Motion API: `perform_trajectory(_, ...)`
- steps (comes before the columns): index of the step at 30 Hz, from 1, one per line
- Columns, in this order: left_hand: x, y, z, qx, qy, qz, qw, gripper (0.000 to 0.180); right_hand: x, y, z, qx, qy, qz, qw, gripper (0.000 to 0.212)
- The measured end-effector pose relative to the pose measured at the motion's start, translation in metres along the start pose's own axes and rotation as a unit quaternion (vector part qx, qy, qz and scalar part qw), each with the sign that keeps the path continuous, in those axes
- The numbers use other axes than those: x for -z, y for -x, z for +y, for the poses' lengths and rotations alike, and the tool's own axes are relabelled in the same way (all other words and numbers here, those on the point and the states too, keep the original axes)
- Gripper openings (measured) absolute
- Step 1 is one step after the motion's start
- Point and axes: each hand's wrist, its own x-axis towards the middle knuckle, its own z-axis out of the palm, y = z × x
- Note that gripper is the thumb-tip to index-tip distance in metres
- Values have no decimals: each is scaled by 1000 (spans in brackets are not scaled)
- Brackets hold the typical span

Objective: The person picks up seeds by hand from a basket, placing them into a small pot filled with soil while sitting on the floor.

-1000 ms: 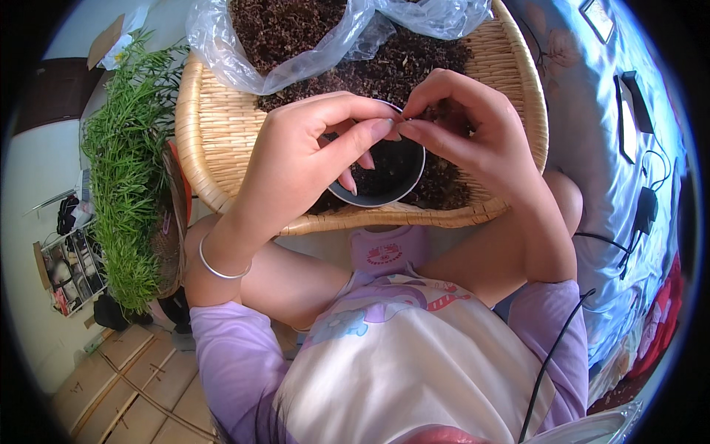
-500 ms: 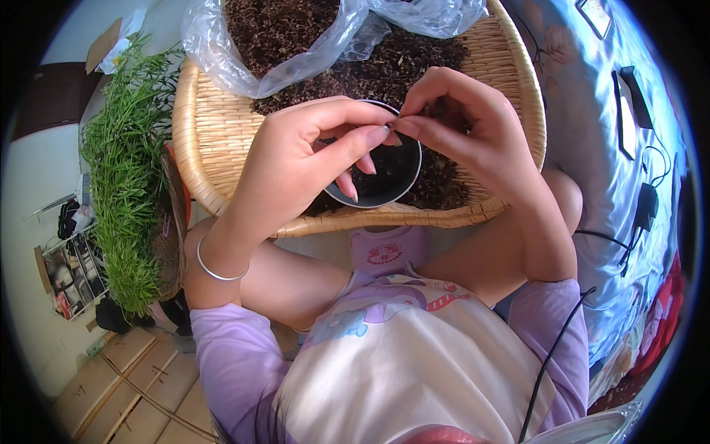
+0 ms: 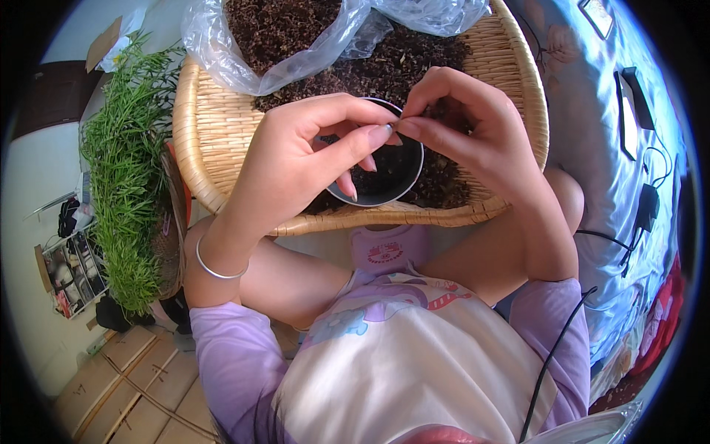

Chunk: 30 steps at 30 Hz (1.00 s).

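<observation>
Over a round dark bowl with a pale rim (image 3: 379, 201), both hands meet with their fingertips together. My left hand (image 3: 314, 148) has thumb and forefinger pinched on a tiny dark bit, its other fingers loosely curled above the bowl's mouth. From the other side my right hand (image 3: 477, 126) pinches at the same spot; the bit is too small to name. Dark bits lie inside the bowl, partly hidden by my left fingers. Around it, reddish-brown dried bits (image 3: 429, 59) with a few paler flecks are spread on a woven wicker tray (image 3: 222, 144).
A clear plastic bag (image 3: 296, 68) holding more brown bits lies open at the tray's far side. Leafy green stems (image 3: 122, 185) stand at the left. On the right, blue bedding (image 3: 592, 200) carries a black cable and adapter (image 3: 647, 206). My crossed legs are below the tray.
Both hands keep the same pinch over the bowl. Only a very slight shift of the fingertips and of the whole view shows.
</observation>
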Motion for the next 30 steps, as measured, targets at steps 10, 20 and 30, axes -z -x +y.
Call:
perform_trajectory(10, 0, 0, 0, -15, 5, 10, 1000, 15, -3, 1, -3, 11, 5, 6, 1000, 10)
perform_trajectory(20, 0, 0, 0, -10, 11, 16, 1000, 17, -3, 0, -4, 70, 96, 27, 993, 13)
perform_trajectory(30, 0, -1, 4, 16, 39, -5, 999, 22, -2, -1, -6, 58, 94, 32, 993, 12)
